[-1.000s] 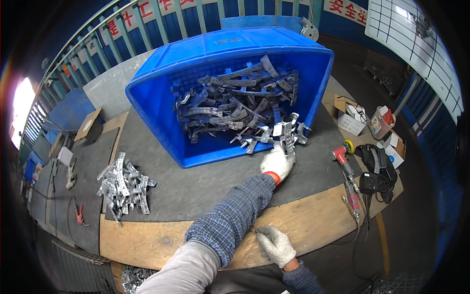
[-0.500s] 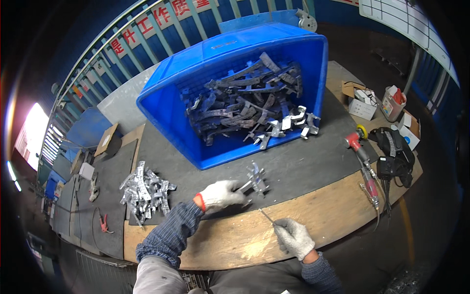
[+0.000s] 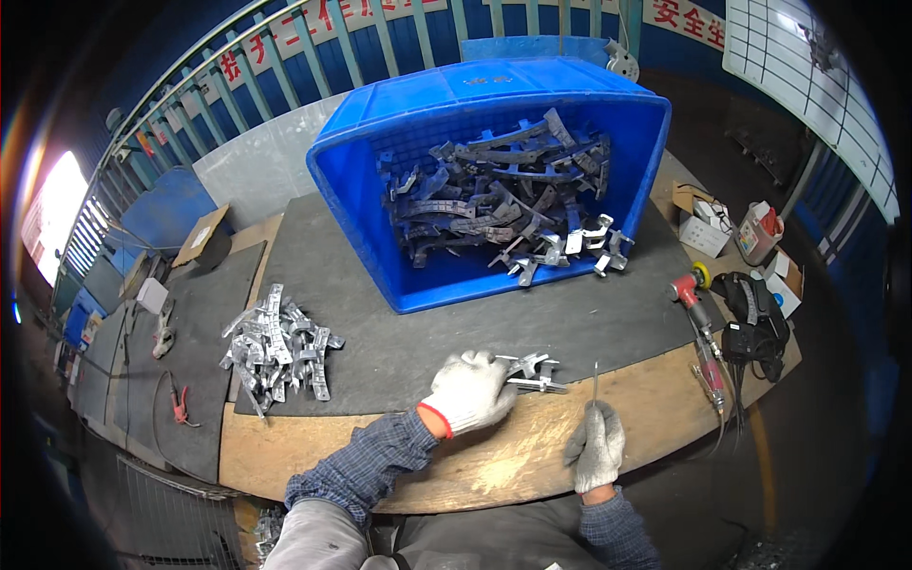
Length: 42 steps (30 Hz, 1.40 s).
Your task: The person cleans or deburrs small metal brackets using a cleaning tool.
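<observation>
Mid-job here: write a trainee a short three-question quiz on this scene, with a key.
1. Which hand holds the thin rod?
A) left
B) right
C) neither

2. True or false: the blue bin has its open side facing the camera.

3. Fill in: as the camera sees it, the pile of silver metal parts lies toward the ____ of the blue bin.

Key: 1. B, the right hand. 2. True. 3. left.
</observation>
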Motion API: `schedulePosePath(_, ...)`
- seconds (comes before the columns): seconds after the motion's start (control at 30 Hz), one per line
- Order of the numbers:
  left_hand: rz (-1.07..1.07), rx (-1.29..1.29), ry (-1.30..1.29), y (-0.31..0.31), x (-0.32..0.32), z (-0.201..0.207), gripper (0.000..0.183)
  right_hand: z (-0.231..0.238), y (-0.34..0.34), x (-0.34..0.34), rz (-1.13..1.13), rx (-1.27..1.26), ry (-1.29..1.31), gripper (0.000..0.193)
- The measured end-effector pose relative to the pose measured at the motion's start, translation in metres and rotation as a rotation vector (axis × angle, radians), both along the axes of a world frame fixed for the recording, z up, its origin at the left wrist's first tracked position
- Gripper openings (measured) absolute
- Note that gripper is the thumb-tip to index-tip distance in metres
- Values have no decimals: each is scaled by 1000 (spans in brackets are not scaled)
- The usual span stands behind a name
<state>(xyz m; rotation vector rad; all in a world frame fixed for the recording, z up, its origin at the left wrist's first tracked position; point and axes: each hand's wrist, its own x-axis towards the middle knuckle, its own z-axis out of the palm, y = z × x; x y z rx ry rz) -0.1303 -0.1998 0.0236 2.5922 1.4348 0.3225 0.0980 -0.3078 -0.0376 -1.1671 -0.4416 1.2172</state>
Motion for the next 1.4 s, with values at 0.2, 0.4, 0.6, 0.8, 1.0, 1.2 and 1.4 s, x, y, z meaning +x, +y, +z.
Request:
schedulePosePath(0.2,28,-31,311,28,28,-16,24,-2,2,-3,134,-20,-173,31)
schedulePosePath(0.4,123,124,-257,22,-14,5,43,0,-2,-3,159,-24,-183,31)
schedulePosePath(0.6,239,-608,-1065,-19,-39,-7,61,34,-6,-8,342,-18,-385,38)
schedulePosePath(0.8,323,-684,-1006,-59,-34,-12,46,90,1,-30,444,669,-1161,41)
schedulePosePath(1.0,273,-490,-987,-77,-28,-15,45,93,4,-42,554,609,-1318,39)
schedulePosePath(1.2,133,11,-536,-89,-29,-12,56,103,2,-44,671,469,-922,32)
schedulePosePath(1.4,354,-282,-544,-91,-13,-14,55,88,4,-50,692,376,-746,35)
